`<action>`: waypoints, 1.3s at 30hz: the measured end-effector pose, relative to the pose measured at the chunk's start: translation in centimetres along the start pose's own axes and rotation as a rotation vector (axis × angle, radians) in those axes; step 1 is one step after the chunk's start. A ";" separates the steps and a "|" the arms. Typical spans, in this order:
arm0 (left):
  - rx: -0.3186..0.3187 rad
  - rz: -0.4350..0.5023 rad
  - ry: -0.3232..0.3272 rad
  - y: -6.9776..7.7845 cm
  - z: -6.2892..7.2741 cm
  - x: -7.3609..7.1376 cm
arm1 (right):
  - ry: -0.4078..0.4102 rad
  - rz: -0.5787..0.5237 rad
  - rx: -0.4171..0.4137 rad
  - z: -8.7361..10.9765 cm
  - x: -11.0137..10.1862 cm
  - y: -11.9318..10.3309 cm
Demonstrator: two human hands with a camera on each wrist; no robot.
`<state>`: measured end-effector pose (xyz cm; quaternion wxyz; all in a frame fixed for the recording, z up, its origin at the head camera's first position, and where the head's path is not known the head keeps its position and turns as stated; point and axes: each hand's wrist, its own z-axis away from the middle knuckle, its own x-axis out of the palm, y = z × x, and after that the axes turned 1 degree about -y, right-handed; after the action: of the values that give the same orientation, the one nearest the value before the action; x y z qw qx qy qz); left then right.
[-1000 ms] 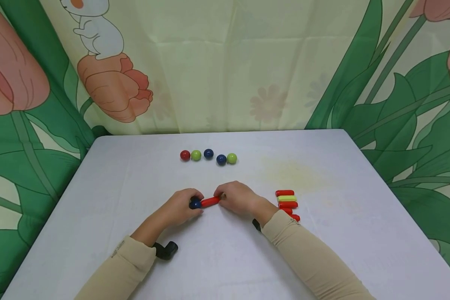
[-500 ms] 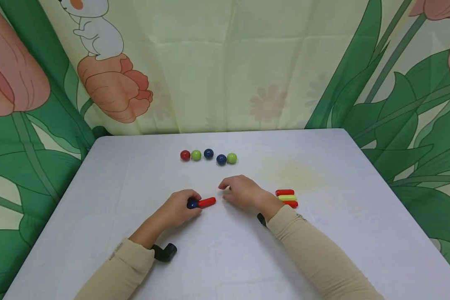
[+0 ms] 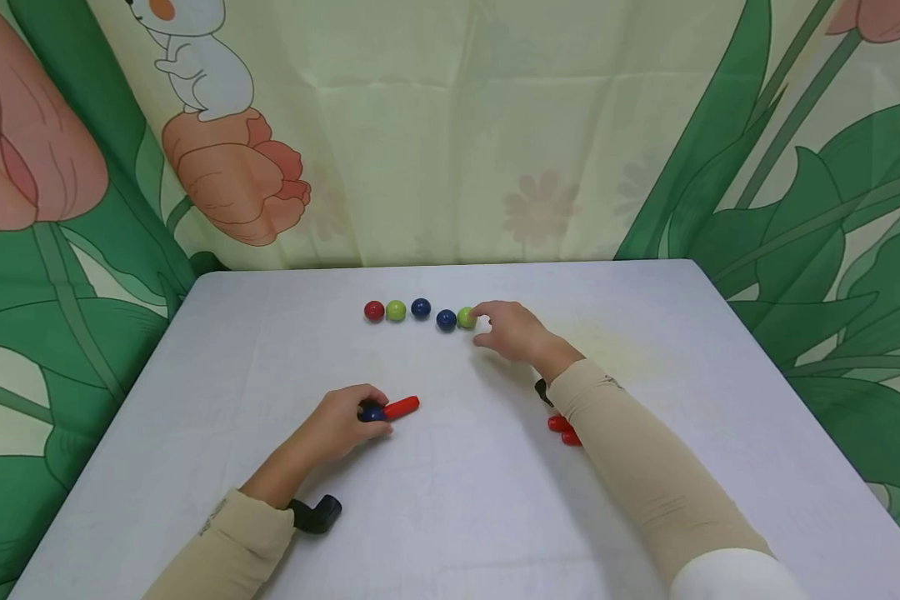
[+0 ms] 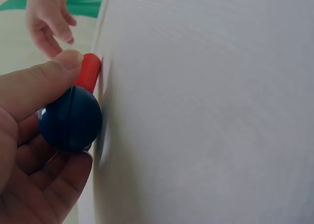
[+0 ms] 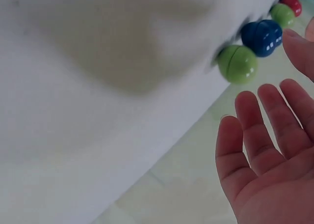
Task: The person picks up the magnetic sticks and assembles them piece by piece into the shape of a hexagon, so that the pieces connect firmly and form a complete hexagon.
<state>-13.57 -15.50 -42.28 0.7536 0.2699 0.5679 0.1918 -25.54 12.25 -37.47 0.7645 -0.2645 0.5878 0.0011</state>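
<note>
Several fingers and the thumb of the left hand (image 3: 342,421) pinch a glossy dark-blue ball (image 4: 71,118), a slim red cylinder (image 3: 402,407) extending from it, over the white-clothed table (image 3: 420,517). The right hand (image 3: 519,332), reaching farther forward, holds fingers and thumb wide apart just beside a shiny light-green ball (image 5: 237,64). Leftward in that row sit two dark-blue balls (image 3: 446,321), another green ball (image 3: 396,311) and a red ball (image 3: 374,311); red pieces (image 3: 559,424) lie partly hidden by the beige right sleeve (image 3: 645,458).

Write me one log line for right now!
Left hand: holds blue ball, red stick against it | Right hand: beside rightmost green ball, not gripping it
</note>
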 end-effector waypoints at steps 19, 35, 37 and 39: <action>0.025 0.035 0.017 -0.9 0.2 -0.2 | -0.035 -0.035 0.030 -3.0 0.6 1.0; 0.010 0.032 0.010 -0.8 0.2 -0.2 | -0.013 -0.029 0.035 -2.3 1.3 0.8; 0.011 0.032 0.013 -0.9 0.2 -0.2 | -0.021 -0.034 0.022 -2.1 1.3 0.7; 0.013 0.035 0.016 -0.9 0.2 -0.2 | -0.033 -0.037 0.003 -1.9 1.4 0.7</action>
<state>-13.42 -16.38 -42.67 0.7439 0.2830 0.5703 0.2034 -27.02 11.70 -39.32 0.7746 -0.2741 0.5699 -0.0096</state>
